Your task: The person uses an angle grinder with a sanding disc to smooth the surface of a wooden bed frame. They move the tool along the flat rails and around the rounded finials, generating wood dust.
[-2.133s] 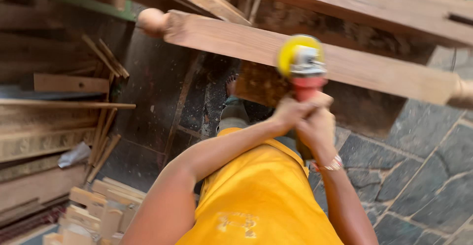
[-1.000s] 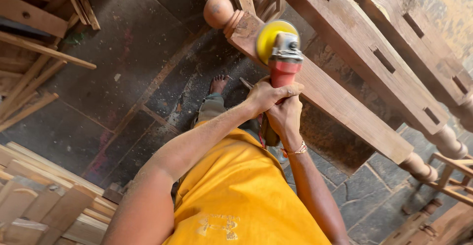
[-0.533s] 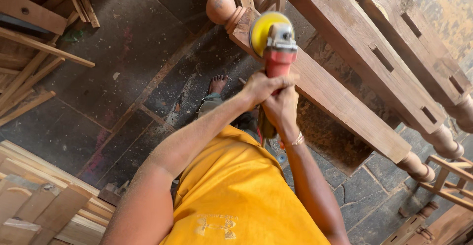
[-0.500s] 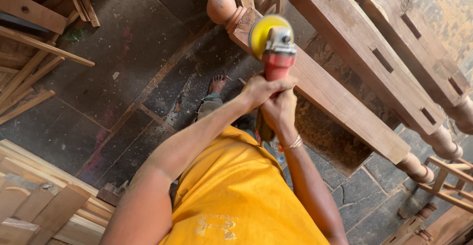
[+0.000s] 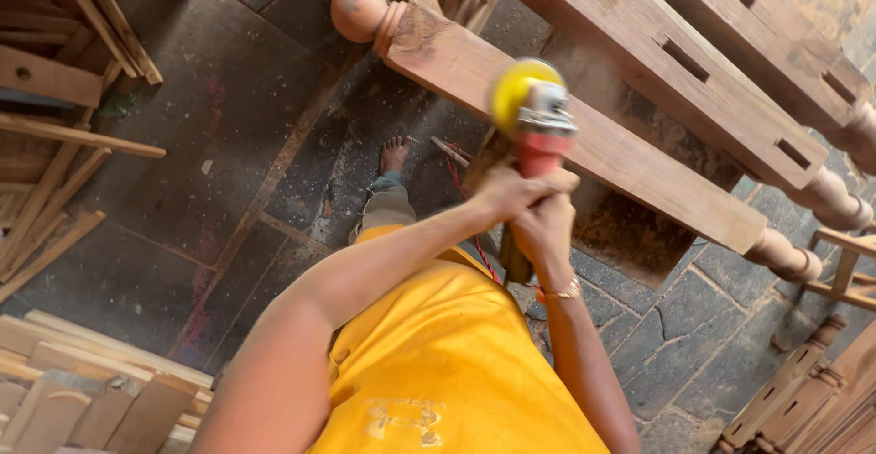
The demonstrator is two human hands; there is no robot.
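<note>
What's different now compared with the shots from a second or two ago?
The view swung: the post now runs from upper left down to lower right. The sander has slid a short way along the post, away from its round knob, disc against the wood. Unchanged: left hand and right hand both clasp the red handle, nothing let go, and the bare foot stays on the stone floor.

We see no packages, signs or screens here. The only marking of that kind is a faded pale yellow print (image 5: 401,420) on the front of our bright yellow cotton shirt (image 5: 456,363), low in the view near the bottom edge. It is a small, blocky patch, slightly lighter than the cloth around it.
</note>
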